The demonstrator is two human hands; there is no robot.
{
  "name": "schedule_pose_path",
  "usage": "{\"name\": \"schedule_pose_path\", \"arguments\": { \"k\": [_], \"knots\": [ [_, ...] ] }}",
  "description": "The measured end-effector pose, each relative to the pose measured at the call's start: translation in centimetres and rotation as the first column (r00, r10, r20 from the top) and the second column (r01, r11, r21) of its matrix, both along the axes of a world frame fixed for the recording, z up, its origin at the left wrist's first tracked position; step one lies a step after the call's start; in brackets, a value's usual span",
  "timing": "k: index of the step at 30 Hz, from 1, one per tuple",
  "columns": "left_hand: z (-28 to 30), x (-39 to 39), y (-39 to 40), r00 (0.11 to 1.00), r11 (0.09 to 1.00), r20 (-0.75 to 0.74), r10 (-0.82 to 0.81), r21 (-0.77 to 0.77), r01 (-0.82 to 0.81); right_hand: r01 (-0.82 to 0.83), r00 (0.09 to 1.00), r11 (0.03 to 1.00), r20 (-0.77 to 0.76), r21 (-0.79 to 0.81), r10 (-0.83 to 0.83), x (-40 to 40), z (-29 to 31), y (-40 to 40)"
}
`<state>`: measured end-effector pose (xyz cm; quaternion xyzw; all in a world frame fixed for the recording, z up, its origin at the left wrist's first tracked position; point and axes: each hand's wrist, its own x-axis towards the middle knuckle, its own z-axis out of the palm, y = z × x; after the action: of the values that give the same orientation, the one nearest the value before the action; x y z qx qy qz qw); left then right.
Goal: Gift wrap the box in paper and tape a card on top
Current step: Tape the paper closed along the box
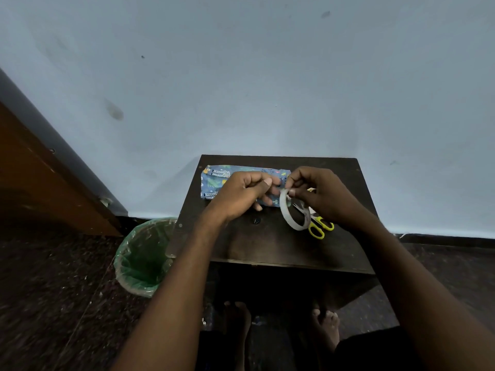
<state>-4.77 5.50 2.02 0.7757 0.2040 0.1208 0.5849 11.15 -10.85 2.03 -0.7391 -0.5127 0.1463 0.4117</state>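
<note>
A box wrapped in blue patterned paper (214, 180) lies at the back of the small dark table (267, 245). In front of it, above the table, my right hand (318, 194) grips a white tape roll (288, 218) at its top. My left hand (243, 194) has curled fingers and pinches at the tape's edge right beside the roll. Both hands cover the middle and right part of the box. No card is plainly visible.
Yellow-handled scissors (320, 227) lie on the table just right of the roll, partly behind it. A green-lined waste bin (142, 258) stands on the floor left of the table. A wall rises right behind the table. Bare feet (325, 325) show below.
</note>
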Motion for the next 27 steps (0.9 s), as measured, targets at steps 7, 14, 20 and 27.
{"name": "schedule_pose_path", "arguments": {
  "k": [7,14,20,27],
  "knots": [
    [0.1,-0.2,0.4,0.997,0.988,-0.046,0.060,-0.143,-0.066,0.035,0.999,0.996,0.010,0.087,-0.036,-1.0,-0.2,0.9],
    [-0.2,-0.3,1.0,0.989,0.978,-0.064,0.137,-0.153,-0.145,0.027,0.999,0.992,0.025,0.125,-0.031,-1.9,0.0,1.1],
    [-0.2,-0.2,0.8,0.987,0.982,-0.058,0.149,-0.111,-0.154,0.020,1.000,0.990,0.006,0.143,-0.021,-2.4,-0.2,1.3],
    [-0.3,-0.2,0.7,0.989,0.983,-0.041,0.145,-0.104,-0.148,0.050,0.999,0.988,-0.001,0.146,-0.051,-2.3,-0.2,1.3]
  ]
}}
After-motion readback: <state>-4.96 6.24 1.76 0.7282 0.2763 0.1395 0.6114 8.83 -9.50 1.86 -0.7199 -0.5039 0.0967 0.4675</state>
